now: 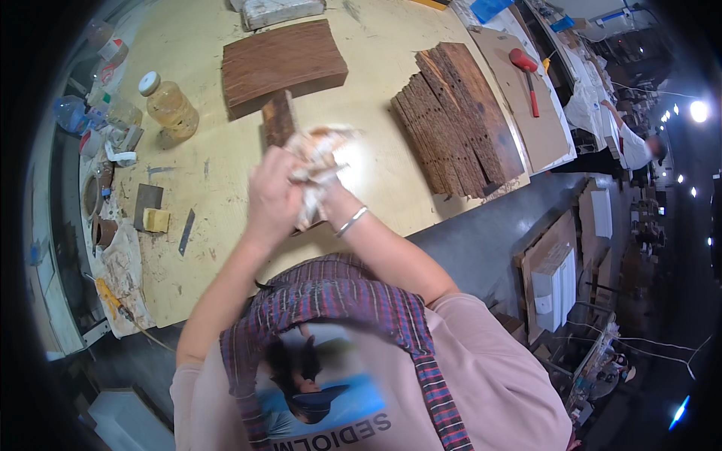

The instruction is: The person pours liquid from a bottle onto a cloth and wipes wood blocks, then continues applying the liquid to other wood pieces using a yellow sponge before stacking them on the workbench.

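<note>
A narrow strip of dark brown wood lies under my hands near the front of the table, its far end showing beyond them. My left hand is closed round the strip's left side, close against the rag. A crumpled white rag with brown stains, smeared by motion, is bunched over the strip. My right hand, with a metal bangle at its wrist, is closed on this rag; the cloth covers most of its fingers. Beyond stands a thick reddish-brown wood block. Rough, split dark boards lie to the right.
A white-capped jar of yellowish liquid stands on the left of the pale table. Nearby are plastic bottles, a yellow sponge block, a thin dark blade and a yellow-handled tool. A red mallet lies far right.
</note>
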`<action>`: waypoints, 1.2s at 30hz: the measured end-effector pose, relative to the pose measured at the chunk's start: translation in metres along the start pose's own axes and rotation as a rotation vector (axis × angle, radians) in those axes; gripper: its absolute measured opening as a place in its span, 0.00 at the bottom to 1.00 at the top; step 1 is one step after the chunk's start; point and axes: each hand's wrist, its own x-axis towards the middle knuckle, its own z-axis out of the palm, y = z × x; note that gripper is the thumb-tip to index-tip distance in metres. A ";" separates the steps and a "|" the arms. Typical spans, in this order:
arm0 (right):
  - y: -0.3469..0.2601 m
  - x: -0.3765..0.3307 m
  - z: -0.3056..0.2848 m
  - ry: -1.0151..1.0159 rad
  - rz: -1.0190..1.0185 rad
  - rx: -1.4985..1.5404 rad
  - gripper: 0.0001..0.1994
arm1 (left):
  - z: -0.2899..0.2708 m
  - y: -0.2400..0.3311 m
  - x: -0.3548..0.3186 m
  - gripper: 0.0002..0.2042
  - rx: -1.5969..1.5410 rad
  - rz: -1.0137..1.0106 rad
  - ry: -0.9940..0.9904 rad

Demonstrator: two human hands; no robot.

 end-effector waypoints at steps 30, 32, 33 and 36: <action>-0.019 -0.025 0.024 0.113 0.398 0.162 0.38 | 0.009 0.025 -0.028 0.06 0.148 0.118 0.027; -0.008 -0.024 0.015 0.229 0.151 -0.028 0.35 | 0.003 0.002 -0.008 0.05 0.222 0.053 -0.012; -0.007 -0.019 0.014 0.273 0.028 -0.136 0.34 | 0.000 -0.007 0.002 0.06 0.263 0.027 -0.015; -0.008 -0.004 -0.009 0.215 0.084 0.052 0.24 | 0.003 0.018 -0.009 0.06 0.245 0.161 -0.014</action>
